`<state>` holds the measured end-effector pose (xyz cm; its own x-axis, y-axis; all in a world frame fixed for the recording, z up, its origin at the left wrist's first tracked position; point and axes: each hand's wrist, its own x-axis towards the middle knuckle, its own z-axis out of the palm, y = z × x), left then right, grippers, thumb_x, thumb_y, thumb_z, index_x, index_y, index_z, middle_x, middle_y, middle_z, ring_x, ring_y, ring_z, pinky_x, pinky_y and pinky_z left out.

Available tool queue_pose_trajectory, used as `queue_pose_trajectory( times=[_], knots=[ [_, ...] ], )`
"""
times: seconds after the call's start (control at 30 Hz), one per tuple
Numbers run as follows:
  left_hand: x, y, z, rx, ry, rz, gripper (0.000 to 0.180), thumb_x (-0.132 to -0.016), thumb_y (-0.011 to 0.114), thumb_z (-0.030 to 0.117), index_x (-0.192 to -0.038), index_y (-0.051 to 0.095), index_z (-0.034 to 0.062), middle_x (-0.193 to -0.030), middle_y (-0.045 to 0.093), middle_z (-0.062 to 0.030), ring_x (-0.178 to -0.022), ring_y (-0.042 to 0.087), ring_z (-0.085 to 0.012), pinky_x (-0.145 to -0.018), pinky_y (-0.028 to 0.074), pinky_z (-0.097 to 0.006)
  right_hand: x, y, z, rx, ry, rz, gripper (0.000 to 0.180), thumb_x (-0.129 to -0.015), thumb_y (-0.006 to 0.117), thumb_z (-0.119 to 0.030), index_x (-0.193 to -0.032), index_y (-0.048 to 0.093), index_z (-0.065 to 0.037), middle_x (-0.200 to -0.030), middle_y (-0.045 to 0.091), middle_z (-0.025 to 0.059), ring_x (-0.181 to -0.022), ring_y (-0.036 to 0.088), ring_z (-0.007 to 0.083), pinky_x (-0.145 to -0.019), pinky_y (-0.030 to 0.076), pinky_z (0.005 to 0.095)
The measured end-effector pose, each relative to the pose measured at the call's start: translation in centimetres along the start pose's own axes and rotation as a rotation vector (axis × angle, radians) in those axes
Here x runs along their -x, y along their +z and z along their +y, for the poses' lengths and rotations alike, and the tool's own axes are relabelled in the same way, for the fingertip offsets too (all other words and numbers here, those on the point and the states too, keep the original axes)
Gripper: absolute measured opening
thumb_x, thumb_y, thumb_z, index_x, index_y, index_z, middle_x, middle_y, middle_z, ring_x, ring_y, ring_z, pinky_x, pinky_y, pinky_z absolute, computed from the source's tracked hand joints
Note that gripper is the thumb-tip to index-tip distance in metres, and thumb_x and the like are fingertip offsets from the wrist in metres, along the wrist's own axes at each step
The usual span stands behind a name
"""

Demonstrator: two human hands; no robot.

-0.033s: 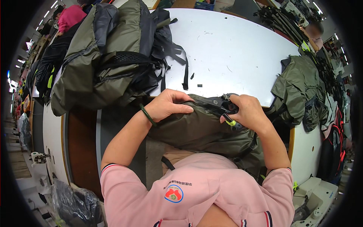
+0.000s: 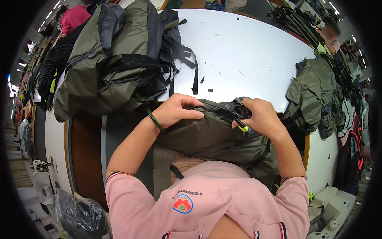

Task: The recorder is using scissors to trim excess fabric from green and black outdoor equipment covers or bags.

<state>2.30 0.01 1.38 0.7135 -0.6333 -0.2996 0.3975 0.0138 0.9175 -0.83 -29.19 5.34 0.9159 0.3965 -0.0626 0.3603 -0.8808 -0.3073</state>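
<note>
An olive-green fabric bag (image 2: 199, 137) lies gathered across my lap, against the near edge of the white table. My left hand (image 2: 177, 111), with a dark green bangle at its wrist, pinches the bag's upper edge between thumb and fingers. In my right hand (image 2: 260, 116) is a pair of black-handled scissors (image 2: 227, 106), their blades directed left along the edge toward my left fingertips. Fabric folds partly hide the blade tips. A black piece with a yellow-green tab (image 2: 243, 128) shows just below my right fingers.
Large olive and grey bags (image 2: 131, 51) with black straps are heaped on the left of the white table (image 2: 238, 47). Another olive bag (image 2: 314, 89) hangs over its right side. Dark scraps lie on the tabletop. A sewing machine (image 2: 334, 211) stands at lower right. Other people work farther back.
</note>
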Motion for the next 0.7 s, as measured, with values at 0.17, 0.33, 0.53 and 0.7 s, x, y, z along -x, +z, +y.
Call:
queue_pose_trajectory(
  times=[0.17, 0.33, 0.53, 0.7],
  knots=[
    [-0.2, 0.1, 0.1, -0.063, 0.007, -0.024, 0.02, -0.083, 0.075, 0.004, -0.102, 0.071, -0.0012, -0.091, 0.07, -0.0017, -0.081, 0.063, -0.006, -0.074, 0.05, -0.02, -0.5, -0.4, 0.1, 0.01, -0.206, 0.157, 0.059, -0.062, 0.083, -0.056, -0.072, 0.056, -0.003, -0.063, 0.06, 0.0134, -0.065, 0.062, 0.0354, -0.06, 0.049, 0.0442],
    [0.1, 0.8, 0.8, -0.026, -0.015, -0.007, 0.02, -0.082, 0.075, 0.002, -0.101, 0.07, -0.0006, -0.092, 0.069, -0.0015, -0.083, 0.063, -0.0064, -0.076, 0.05, -0.02, -0.8, -0.8, 0.1, -0.169, -0.009, 0.008, 0.057, -0.063, 0.086, -0.049, -0.073, 0.055, -0.002, -0.065, 0.059, 0.0124, -0.062, 0.057, 0.0336, -0.058, 0.046, 0.0394],
    [-0.5, 3.9, 3.4, -0.235, 0.262, 0.076, 0.023, -0.081, 0.076, 0.005, -0.097, 0.06, 0.0033, -0.088, 0.061, -0.0006, -0.079, 0.057, -0.0078, -0.073, 0.047, -0.024, -3.0, 0.6, -2.0, -0.825, -0.272, 0.033, 0.04, -0.073, 0.085, -0.028, -0.088, 0.06, 0.0, -0.065, 0.053, 0.0059, -0.062, 0.047, 0.0133, -0.058, 0.042, 0.0309],
    [5.0, 4.9, 3.2, -0.569, 0.815, 0.062, 0.023, -0.082, 0.075, 0.018, -0.088, 0.064, -0.0009, -0.077, 0.065, -0.0077, -0.073, 0.061, -0.0194, -0.071, 0.049, -0.03, -3.5, -6.5, -2.0, -0.85, -0.226, 0.239, 0.021, -0.081, 0.074, -0.017, -0.093, 0.064, -0.003, -0.072, 0.054, -0.0055, -0.069, 0.049, 0.0039, -0.061, 0.04, 0.0224]
  ],
)
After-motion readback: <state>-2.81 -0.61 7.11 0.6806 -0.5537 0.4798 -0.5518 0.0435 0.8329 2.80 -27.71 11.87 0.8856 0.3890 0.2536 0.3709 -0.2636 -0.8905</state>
